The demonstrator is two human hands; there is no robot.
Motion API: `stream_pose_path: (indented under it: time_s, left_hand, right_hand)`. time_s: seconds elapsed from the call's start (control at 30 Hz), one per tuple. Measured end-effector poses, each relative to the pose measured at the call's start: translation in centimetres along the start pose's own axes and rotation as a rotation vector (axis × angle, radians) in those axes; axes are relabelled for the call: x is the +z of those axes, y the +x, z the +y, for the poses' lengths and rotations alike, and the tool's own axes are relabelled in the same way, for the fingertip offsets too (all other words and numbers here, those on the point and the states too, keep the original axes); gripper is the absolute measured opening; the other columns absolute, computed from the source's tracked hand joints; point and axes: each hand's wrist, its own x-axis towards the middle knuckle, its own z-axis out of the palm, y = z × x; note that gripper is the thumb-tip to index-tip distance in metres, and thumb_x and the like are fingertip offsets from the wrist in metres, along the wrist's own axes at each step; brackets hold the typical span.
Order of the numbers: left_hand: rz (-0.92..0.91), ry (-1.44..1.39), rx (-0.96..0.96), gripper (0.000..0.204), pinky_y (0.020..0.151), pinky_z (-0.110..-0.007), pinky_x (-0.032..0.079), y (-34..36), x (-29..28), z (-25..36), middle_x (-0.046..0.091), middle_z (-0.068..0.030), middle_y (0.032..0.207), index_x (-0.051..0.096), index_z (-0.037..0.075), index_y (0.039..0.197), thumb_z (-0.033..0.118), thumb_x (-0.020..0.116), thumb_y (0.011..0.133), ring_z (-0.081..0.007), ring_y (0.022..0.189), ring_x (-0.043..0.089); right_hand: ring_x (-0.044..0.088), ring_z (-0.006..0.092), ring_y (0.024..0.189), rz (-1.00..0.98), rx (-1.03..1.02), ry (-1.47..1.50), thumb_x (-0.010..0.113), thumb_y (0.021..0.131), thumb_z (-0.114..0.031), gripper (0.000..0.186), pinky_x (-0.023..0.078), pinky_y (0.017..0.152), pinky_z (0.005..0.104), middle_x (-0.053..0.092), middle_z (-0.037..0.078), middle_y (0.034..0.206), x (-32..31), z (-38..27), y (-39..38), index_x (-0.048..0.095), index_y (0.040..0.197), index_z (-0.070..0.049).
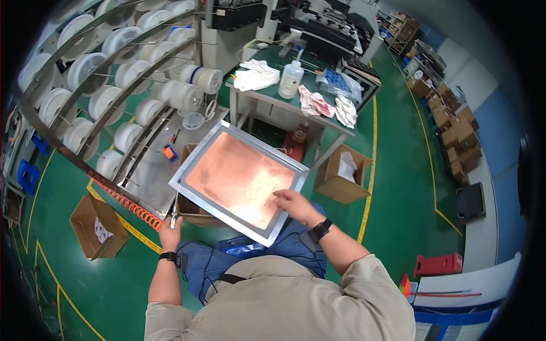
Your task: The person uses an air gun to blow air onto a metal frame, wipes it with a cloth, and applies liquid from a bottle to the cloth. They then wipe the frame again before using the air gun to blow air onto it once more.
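Observation:
A metal-framed copper-coloured sheet is tilted in front of me over a cardboard box. My left hand grips a slim metal air gun, its thin nozzle at the frame's left corner, with an orange coiled hose beside it. My right hand rests its fingertips on the lower right part of the sheet, near small perforations, its fingers loosely bent and apart.
A reel rack fills the left. A table holds white cloths, a bottle and a blue bag, with machinery behind. Open boxes stand at both sides. Stacked cartons line the right wall.

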Motion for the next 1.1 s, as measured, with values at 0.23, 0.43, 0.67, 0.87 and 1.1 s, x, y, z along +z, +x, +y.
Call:
stream_pose_path:
  time_s: [0.23, 0.43, 0.67, 0.87, 1.1]
  left_hand:
    - [-0.123, -0.020, 0.044, 0.039, 0.084, -0.049, 0.052, -1.8, 3.3, -5.5, 0.071, -0.0213, 0.097, 0.075, 0.002, 0.104, 0.040, 0.079, 0.095, -0.0401, 0.094, 0.068]
    - [-0.033, -0.237, -0.213, 0.042, 0.087, -0.041, 0.053, -2.6, 4.1, -7.4, 0.072, -0.0164, 0.099, 0.076, 0.001, 0.113, 0.041, 0.078, 0.098, -0.0302, 0.095, 0.069]
    - [0.018, -0.407, -0.415, 0.039, 0.090, -0.035, 0.052, -1.4, 2.6, -5.0, 0.072, -0.0096, 0.103, 0.076, 0.005, 0.122, 0.037, 0.077, 0.100, -0.0219, 0.096, 0.067]
    - [0.017, -0.499, -0.399, 0.041, 0.099, -0.034, 0.047, 0.5, 3.2, -3.5, 0.067, -0.0065, 0.110, 0.075, 0.003, 0.124, 0.037, 0.077, 0.100, -0.0211, 0.104, 0.063]
    - [-0.236, -0.294, -0.357, 0.037, 0.087, -0.037, 0.051, 0.5, 4.0, -6.1, 0.067, -0.0059, 0.095, 0.073, 0.002, 0.115, 0.030, 0.083, 0.093, -0.0215, 0.089, 0.061]
  right_hand:
    - [0.069, 0.0203, 0.108, 0.341, -0.174, -0.223, 0.071, 0.100, -0.026, 0.037, 0.055, 0.094, 0.0359, 0.075, 0.011, 0.121, -15.9, 1.1, 1.0, 0.072, 0.126, 0.000]
    - [0.069, 0.0283, 0.120, 0.711, -0.148, -0.581, 0.066, 0.102, -0.026, 0.041, 0.053, 0.102, 0.0400, 0.073, 0.017, 0.130, -35.1, 1.4, 11.6, 0.069, 0.134, -0.001]
    - [0.049, 0.0356, 0.149, 0.796, -0.124, -0.622, 0.073, 0.095, -0.047, 0.084, 0.038, 0.121, 0.0405, 0.051, 0.023, 0.160, -44.9, 2.6, 22.1, 0.044, 0.161, -0.005]
    - [0.068, 0.0467, 0.116, 0.700, -0.149, -1.065, 0.065, 0.100, -0.036, 0.053, 0.052, 0.100, 0.0492, 0.073, 0.028, 0.123, -42.2, 5.0, 24.2, 0.065, 0.138, 0.000]
    - [0.069, 0.0433, 0.108, 0.879, -0.114, -0.626, 0.062, 0.102, -0.031, 0.044, 0.053, 0.094, 0.0472, 0.073, 0.026, 0.116, -42.8, 5.9, 20.7, 0.068, 0.132, 0.001]
